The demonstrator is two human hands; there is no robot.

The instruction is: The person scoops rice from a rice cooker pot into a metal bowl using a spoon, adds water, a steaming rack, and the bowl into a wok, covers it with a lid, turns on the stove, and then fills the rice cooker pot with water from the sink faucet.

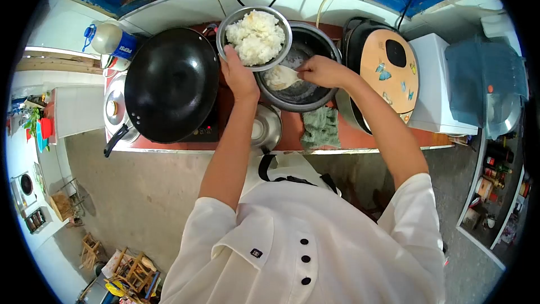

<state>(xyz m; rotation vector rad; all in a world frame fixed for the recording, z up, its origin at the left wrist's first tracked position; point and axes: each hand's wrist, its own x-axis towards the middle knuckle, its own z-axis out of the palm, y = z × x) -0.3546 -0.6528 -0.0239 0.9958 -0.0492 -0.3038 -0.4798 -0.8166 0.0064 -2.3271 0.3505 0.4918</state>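
My left hand (pixel 239 76) grips the near rim of a metal bowl (pixel 224 25) heaped with cooked white rice (pixel 256 36). In my right hand (pixel 322 71) is a pale rice paddle (pixel 289 77), its blade bearing a clump of rice. The paddle is over the dark inner pot (pixel 333 50), to the right of and partly beneath the bowl. Some rice residue clings to the pot's inside. Just right of the pot stands a rice cooker (pixel 388 76) with butterfly pictures on its lid.
A black wok (pixel 171 84) sits on an induction cooker (pixel 207 131) at left. Near the counter's front are a metal lid (pixel 267 128) and a green cloth (pixel 321 128). A Pepsi-labelled bottle (pixel 109 39) stands back left; a white box (pixel 436 84) is at right.
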